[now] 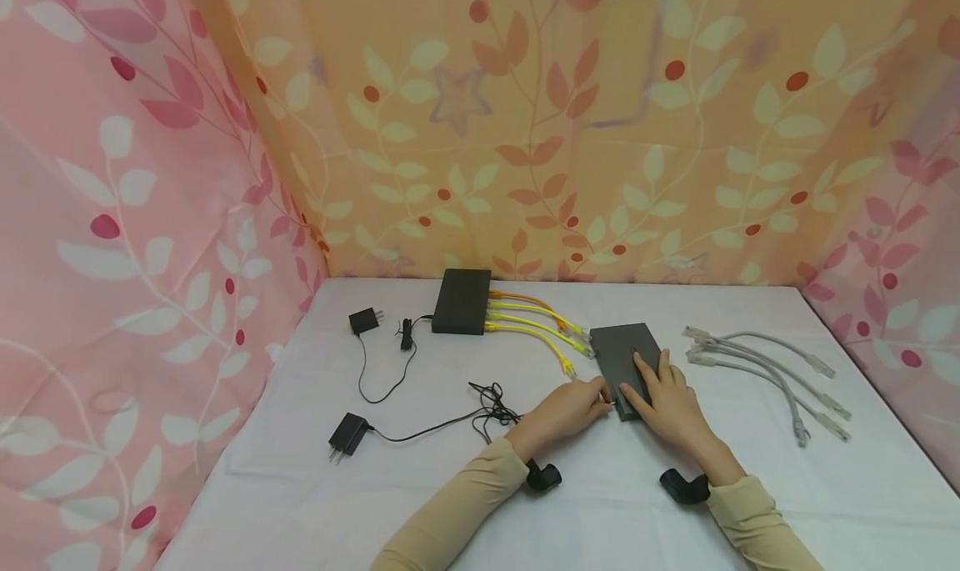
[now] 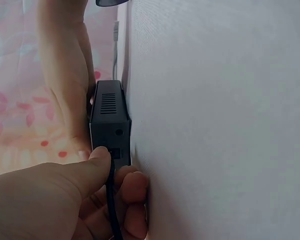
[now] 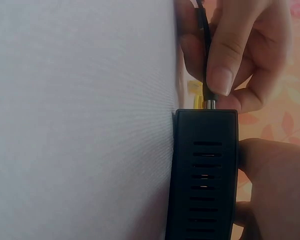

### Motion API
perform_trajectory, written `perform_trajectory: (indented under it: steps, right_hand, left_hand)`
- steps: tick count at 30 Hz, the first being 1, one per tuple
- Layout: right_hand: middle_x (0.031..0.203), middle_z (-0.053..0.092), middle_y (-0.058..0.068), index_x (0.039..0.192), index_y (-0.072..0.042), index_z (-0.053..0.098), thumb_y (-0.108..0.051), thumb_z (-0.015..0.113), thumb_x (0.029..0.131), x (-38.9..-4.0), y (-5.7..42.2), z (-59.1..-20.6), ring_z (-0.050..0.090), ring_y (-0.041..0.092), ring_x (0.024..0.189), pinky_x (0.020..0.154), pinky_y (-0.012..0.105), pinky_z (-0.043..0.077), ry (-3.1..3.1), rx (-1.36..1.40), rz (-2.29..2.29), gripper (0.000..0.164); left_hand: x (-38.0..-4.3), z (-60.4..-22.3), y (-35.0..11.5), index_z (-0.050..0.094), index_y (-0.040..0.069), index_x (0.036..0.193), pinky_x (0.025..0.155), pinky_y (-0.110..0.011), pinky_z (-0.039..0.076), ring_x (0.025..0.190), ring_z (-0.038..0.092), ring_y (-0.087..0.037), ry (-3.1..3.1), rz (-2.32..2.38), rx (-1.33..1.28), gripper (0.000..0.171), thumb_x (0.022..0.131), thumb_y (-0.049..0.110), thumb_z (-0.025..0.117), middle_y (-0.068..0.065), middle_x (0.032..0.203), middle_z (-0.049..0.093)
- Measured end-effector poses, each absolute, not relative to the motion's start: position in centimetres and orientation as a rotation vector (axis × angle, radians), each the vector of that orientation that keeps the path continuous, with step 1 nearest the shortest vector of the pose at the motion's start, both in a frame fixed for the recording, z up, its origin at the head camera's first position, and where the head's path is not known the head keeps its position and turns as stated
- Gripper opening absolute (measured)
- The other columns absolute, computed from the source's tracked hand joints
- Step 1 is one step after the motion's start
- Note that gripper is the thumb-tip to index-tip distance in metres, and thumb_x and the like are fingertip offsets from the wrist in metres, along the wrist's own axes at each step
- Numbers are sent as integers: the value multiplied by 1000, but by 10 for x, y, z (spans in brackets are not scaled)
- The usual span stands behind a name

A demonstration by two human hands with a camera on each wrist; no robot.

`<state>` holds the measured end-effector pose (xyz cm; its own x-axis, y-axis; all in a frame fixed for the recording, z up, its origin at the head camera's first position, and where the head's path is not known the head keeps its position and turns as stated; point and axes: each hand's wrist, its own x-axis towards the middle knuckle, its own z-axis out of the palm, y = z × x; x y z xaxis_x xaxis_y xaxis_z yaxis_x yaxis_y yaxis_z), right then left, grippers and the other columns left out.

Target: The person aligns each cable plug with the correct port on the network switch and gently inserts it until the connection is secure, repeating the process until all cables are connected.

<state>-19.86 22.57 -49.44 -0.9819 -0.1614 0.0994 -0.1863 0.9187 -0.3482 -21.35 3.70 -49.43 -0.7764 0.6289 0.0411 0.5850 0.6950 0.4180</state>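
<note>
My left hand [image 1: 564, 408] pinches a black power plug [image 3: 207, 85] between thumb and fingers, at the left end of a dark, flat network switch [image 1: 618, 350]. In the right wrist view the plug's metal barrel [image 3: 210, 104] shows right at the switch's edge. Its black cord [image 2: 112, 210] runs back under the left palm. My right hand [image 1: 675, 413] lies on the switch's top with its fingers spread. Seen from the left wrist, a round hole [image 2: 119, 132] and vent slots [image 2: 109, 103] mark the casing; the left thumb hides part of the port side.
A second black switch [image 1: 461, 303] stands at the back, with yellow cables [image 1: 525, 331] and an orange cable [image 1: 525, 298] running from it. Two power adapters [image 1: 348, 434] lie left, one with a coiled cord [image 1: 491, 408]. Several grey network cables [image 1: 765, 371] lie at the right.
</note>
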Motion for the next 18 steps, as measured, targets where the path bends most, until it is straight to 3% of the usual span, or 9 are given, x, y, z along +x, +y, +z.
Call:
perform_trajectory:
  steps: [18]
  right_hand:
    - [143, 11, 42, 143, 0, 31, -48, 43, 94, -198, 223, -495, 22, 58, 125, 84, 71, 30, -2985, 272, 531, 70]
  left_hand:
    - [-217, -500, 40, 56, 19, 102, 51, -12, 36, 58, 48, 3, 2814, 678, 1053, 14, 94, 29, 52, 10, 79, 63]
